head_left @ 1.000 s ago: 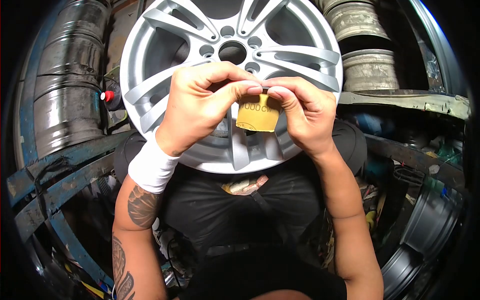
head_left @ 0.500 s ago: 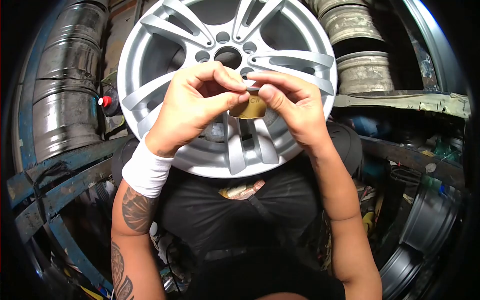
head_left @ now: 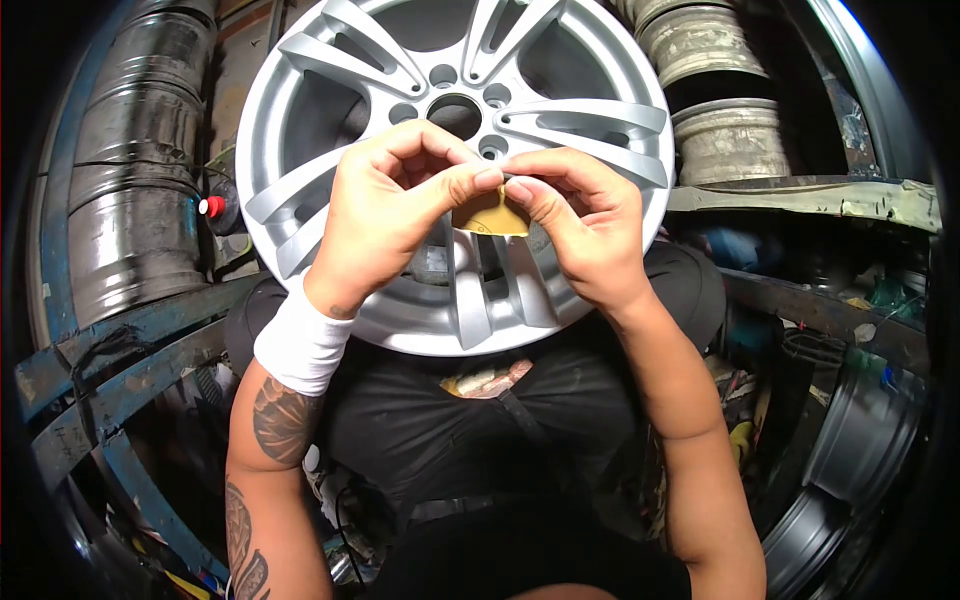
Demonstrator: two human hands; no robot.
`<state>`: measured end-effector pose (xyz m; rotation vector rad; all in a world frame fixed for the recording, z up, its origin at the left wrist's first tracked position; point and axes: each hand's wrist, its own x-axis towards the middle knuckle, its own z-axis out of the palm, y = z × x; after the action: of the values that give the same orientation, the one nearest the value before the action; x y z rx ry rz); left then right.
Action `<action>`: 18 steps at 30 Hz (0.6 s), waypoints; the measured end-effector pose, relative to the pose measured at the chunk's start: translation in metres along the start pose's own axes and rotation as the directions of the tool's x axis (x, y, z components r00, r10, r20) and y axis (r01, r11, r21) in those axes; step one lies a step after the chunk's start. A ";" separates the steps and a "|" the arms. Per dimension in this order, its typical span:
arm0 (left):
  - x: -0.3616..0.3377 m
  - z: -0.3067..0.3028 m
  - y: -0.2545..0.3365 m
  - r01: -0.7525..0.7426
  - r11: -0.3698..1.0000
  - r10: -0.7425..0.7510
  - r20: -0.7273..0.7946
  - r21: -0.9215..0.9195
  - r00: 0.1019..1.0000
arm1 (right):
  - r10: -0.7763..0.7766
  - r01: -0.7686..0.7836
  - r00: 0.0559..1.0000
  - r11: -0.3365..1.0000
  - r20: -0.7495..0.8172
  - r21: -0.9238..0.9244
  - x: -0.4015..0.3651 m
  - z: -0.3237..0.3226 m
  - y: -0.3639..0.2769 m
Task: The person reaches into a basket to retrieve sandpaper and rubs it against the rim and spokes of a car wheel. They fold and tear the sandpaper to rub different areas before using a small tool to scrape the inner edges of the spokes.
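Note:
A small gold-brown piece of sandpaper (head_left: 488, 217) is held up in front of me, its lower edge hanging free. My left hand (head_left: 385, 205) pinches its top edge between thumb and fingers. On the other side, my right hand (head_left: 597, 225) grips the same edge, its fingertips touching or almost touching those of the left. The fingertips hide the upper part of the sheet. Right behind the hands, a silver alloy wheel (head_left: 585, 118) lies across my lap, its spokes and centre hole facing me.
Stacked metal rims stand at the left (head_left: 135, 235) and upper right (head_left: 728, 140). A bottle with a red cap (head_left: 211, 206) is beside the left stack. Blue metal frame bars (head_left: 110, 365) run along the left, and dark rims (head_left: 868, 425) rest at lower right.
The sandpaper has turned or bent between my fingers: its printed letters no longer show and its shape looks flatter. Both hands have shifted only slightly, and the wheel stays put.

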<state>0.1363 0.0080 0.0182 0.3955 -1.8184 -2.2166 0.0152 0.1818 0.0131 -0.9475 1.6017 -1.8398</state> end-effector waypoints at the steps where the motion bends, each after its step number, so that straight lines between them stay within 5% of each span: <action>1: -0.001 0.002 0.001 -0.022 1.000 0.022 -0.012 -0.018 1.000 | 0.038 -0.038 0.999 0.998 0.002 0.045 0.000 0.001 -0.001; 6: -0.001 0.007 -0.003 -0.177 0.982 0.173 -0.065 -0.068 0.983 | 0.125 -0.126 0.992 0.989 0.027 0.075 0.002 0.003 -0.003; 15: 0.000 0.009 -0.002 -0.203 0.963 0.206 -0.003 -0.179 0.979 | 0.080 -0.079 0.997 0.989 -0.001 0.121 0.002 0.011 0.014; 18: -0.003 0.022 0.008 -0.119 0.976 0.096 -0.133 -0.180 0.986 | 0.065 -0.061 0.998 0.985 -0.021 0.161 0.001 0.014 0.015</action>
<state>0.1309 0.0278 0.0302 0.3780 -1.5166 -2.2114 0.0242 0.1702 -0.0005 -0.7957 1.4561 -1.9121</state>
